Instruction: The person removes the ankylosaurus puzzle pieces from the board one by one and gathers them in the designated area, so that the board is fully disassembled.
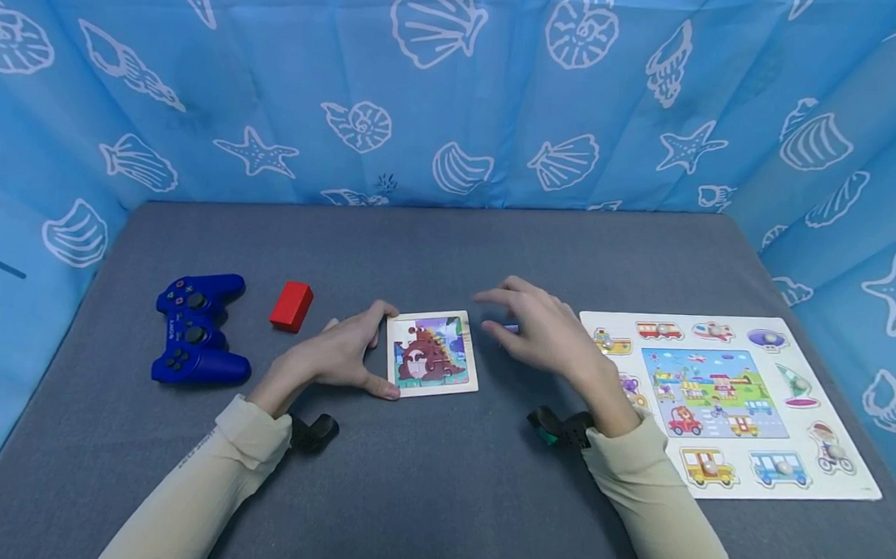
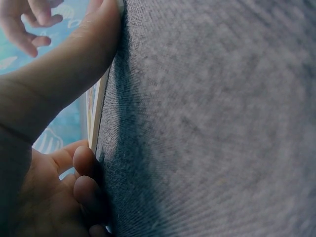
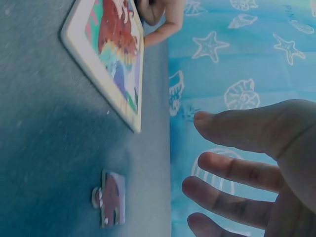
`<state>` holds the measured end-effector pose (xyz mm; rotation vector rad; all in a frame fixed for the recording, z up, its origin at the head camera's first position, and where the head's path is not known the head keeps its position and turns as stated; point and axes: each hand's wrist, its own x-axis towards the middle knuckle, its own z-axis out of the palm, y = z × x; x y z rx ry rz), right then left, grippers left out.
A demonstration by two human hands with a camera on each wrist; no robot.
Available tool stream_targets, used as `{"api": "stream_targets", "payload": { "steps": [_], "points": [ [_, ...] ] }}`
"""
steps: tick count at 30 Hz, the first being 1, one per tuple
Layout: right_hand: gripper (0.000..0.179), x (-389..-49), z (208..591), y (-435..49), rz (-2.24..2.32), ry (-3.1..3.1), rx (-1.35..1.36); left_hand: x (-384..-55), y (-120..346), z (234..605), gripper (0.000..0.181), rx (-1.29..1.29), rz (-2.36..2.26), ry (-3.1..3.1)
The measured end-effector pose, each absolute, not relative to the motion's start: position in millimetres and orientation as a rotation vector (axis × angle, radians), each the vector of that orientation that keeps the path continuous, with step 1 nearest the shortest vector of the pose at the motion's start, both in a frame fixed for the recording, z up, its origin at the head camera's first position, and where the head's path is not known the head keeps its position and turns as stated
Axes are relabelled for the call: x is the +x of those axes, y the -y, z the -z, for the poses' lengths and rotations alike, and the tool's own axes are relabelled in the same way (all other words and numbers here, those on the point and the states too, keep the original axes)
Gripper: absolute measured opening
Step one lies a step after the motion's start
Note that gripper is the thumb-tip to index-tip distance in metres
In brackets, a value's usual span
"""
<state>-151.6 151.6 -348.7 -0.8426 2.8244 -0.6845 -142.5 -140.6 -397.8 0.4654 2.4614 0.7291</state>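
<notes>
- Head view: my left hand (image 1: 340, 354) braces the dinosaur puzzle tray (image 1: 431, 354) at its left edge, thumb on the near corner and fingers (image 1: 377, 316) curled round the far corner. The tray lies flat on the grey worktop (image 1: 424, 479), mid-front.
- My right hand (image 1: 547, 330) hovers just right of the tray with its fingers spread and relaxed, holding nothing.
- Right wrist view: a loose puzzle piece (image 3: 112, 198) lies flat on the worktop near the tray's corner, below my open fingers (image 3: 232, 170).
- Handling guess: the piece looks thin, stiff and light, probably wood or card. Lying flat, it leaves little edge to catch, so I'd pinch it at opposite sides or by the knob, or slide it first.
- The tray looks rigid and light, and it may skate on the cloth, so an edge grip at the rim suits it.
- Left wrist view: the tray rim (image 2: 97, 118) is seen edge-on against my thumb.
- Also there: a blue gamepad (image 1: 194, 327), a red block (image 1: 292, 305) and a vehicle peg board (image 1: 724, 404).
</notes>
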Motion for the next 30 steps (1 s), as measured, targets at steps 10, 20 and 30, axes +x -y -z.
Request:
{"api": "stream_targets", "payload": {
  "steps": [10,20,30],
  "points": [
    [0.036,-154.7,345.5,-132.6,0.710,-2.794,-0.881,-143.7,140.0,397.6,0.105,0.460,-0.717,-2.456],
    [0.037,-154.9,343.7,-114.8,0.696,-2.770,-0.922,-144.2,140.3,398.2,0.103,0.473,-0.725,-2.459],
    [0.035,-157.0,347.5,-100.9,0.673,-2.742,-0.934,-143.2,141.6,397.3,0.103,0.490,-0.736,-2.462]
  ]
}}
